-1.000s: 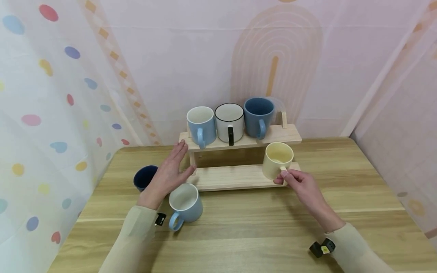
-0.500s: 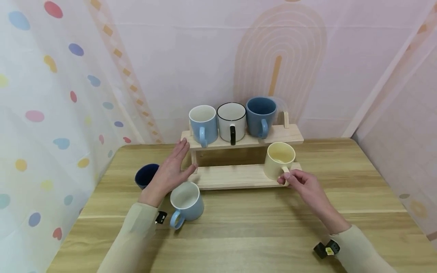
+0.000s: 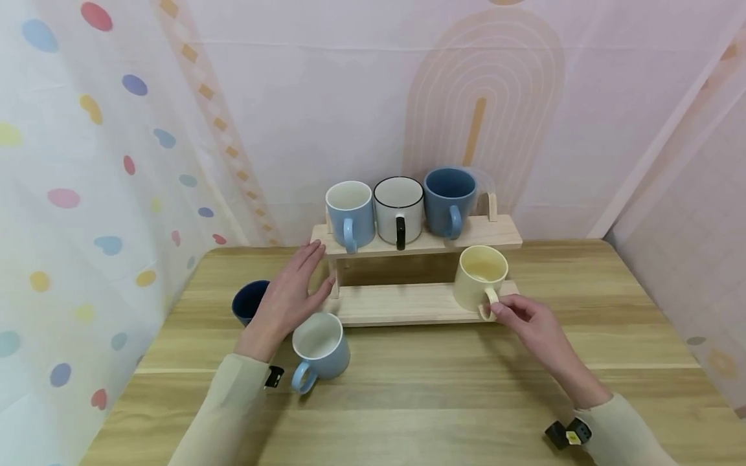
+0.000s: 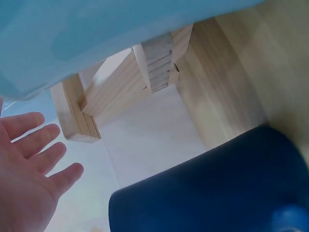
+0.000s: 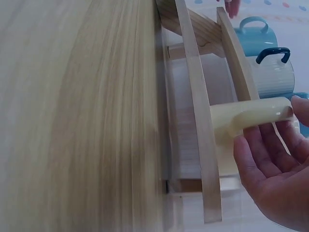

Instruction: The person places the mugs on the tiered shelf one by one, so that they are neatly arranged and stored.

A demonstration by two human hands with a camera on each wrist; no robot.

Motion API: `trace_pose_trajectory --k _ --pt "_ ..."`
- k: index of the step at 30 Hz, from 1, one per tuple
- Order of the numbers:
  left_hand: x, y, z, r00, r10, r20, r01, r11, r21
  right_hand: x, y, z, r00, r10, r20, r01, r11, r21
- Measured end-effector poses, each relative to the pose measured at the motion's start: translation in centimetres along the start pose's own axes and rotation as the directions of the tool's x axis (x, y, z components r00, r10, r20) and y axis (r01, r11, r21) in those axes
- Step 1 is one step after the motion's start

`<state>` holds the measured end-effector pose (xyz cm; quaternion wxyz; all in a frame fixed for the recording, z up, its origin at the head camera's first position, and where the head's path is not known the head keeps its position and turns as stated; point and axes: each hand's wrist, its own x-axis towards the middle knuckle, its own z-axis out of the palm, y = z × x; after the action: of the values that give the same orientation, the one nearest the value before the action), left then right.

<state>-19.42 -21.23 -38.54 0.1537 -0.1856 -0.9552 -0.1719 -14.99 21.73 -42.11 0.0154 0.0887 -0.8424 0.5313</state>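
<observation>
In the head view, a pale yellow mug [image 3: 481, 275] stands upright at the right end of the lower board of a two-tier wooden rack [image 3: 396, 304]. My right hand [image 3: 533, 323] pinches its handle [image 5: 260, 116] between thumb and fingertips, the other fingers loosely bent in the right wrist view. My left hand [image 3: 288, 298] lies with straight fingers at the rack's upper left end. Near its wrist stand a light blue mug [image 3: 322, 356] with a white inside and a dark navy cup [image 3: 249, 301], partly hidden behind the hand.
On the upper board stand a light blue mug [image 3: 351, 217], a white mug with black rim and handle [image 3: 399, 207], and a darker blue mug [image 3: 449, 204]. All handles there face the front. A patterned curtain [image 3: 326, 116] hangs behind the wooden table [image 3: 419, 395].
My right hand has drawn slightly back to the right at the handle, its fingertips showing less past it. The yellow mug stays on the lower board. My left hand keeps its place.
</observation>
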Motion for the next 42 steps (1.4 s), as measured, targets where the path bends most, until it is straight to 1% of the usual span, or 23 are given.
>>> trace_pose_trajectory --k 2,4,7,9,12,14,15,16,19,21,24,26,28,32,35,39,42 --pt "-0.8 0.0 -0.3 1.0 -0.004 -0.018 0.005 1.0 0.008 -0.3 0.0 -0.3 1.0 0.016 -0.018 -0.017 1.0 -0.021" --pt "-1.7 0.0 -0.6 0.999 -0.01 -0.043 0.01 1.0 0.002 -0.5 0.0 -0.6 1.0 0.013 -0.023 -0.014 1.0 -0.022" --pt "-3.2 -0.1 -1.1 0.995 -0.015 -0.099 0.012 1.0 -0.028 -0.6 0.3 -1.2 0.999 -0.045 -0.021 0.044 0.998 -0.035" --pt "-4.0 -0.1 -1.5 0.989 -0.012 -0.15 0.003 0.998 -0.06 -0.5 0.6 -1.7 0.995 -0.096 -0.038 0.091 0.99 -0.106" --pt "-5.2 -0.2 -1.9 0.974 0.002 -0.225 -0.028 0.993 -0.114 -0.3 1.0 -2.5 0.986 -0.155 -0.063 0.135 0.958 -0.252" --pt "-5.9 -0.3 -2.0 0.964 0.006 -0.265 -0.048 0.987 -0.152 -0.2 1.4 -3.1 0.984 -0.173 -0.051 0.148 0.934 -0.327" --pt "-6.3 -0.3 -2.1 0.96 0.004 -0.281 -0.056 0.983 -0.174 -0.1 1.5 -3.3 0.983 -0.179 -0.036 0.156 0.926 -0.344" --pt "-6.6 -0.4 -2.1 0.956 0.0 -0.292 -0.061 0.978 -0.199 -0.1 1.6 -3.5 0.982 -0.186 -0.016 0.168 0.918 -0.358" --pt "-7.8 -0.3 -2.1 0.954 -0.029 -0.298 -0.052 0.964 -0.262 0.0 2.2 -3.9 0.974 -0.222 0.046 0.222 0.888 -0.403" --pt "-8.6 -0.2 -2.1 0.953 -0.043 -0.299 -0.057 0.947 -0.317 0.0 2.4 -4.1 0.969 -0.232 0.085 0.245 0.862 -0.444" --pt "-9.7 0.2 -2.2 0.959 -0.072 -0.276 -0.041 0.922 -0.385 -0.1 2.8 -4.3 0.965 -0.212 0.155 0.261 0.835 -0.484" --pt "-10.4 0.4 -2.2 0.963 -0.089 -0.252 -0.028 0.904 -0.427 -0.2 2.9 -4.4 0.964 -0.182 0.193 0.255 0.831 -0.494" --pt "-11.1 0.5 -2.3 0.97 -0.118 -0.213 0.012 0.896 -0.445 -0.1 3.1 -4.5 0.962 -0.162 0.219 0.253 0.831 -0.495" --pt "-12.3 0.6 -2.4 0.979 -0.157 -0.13 0.078 0.88 -0.469 -0.3 3.6 -4.4 0.959 -0.153 0.24 0.258 0.822 -0.507" --pt "-13.2 0.4 -2.4 0.982 -0.181 -0.057 0.128 0.853 -0.506 -0.4 3.8 -4.3 0.956 -0.15 0.253 0.265 0.812 -0.52" --pt "-14.3 0.1 -2.3 0.976 -0.21 0.05 0.2 0.792 -0.577 -0.5 3.9 -4.3 0.953 -0.149 0.265 0.273 0.803 -0.529" --pt "-14.9 -0.4 -2.2 0.967 -0.218 0.134 0.253 0.733 -0.632 -0.6 3.8 -4.3 0.952 -0.152 0.266 0.276 0.801 -0.532"
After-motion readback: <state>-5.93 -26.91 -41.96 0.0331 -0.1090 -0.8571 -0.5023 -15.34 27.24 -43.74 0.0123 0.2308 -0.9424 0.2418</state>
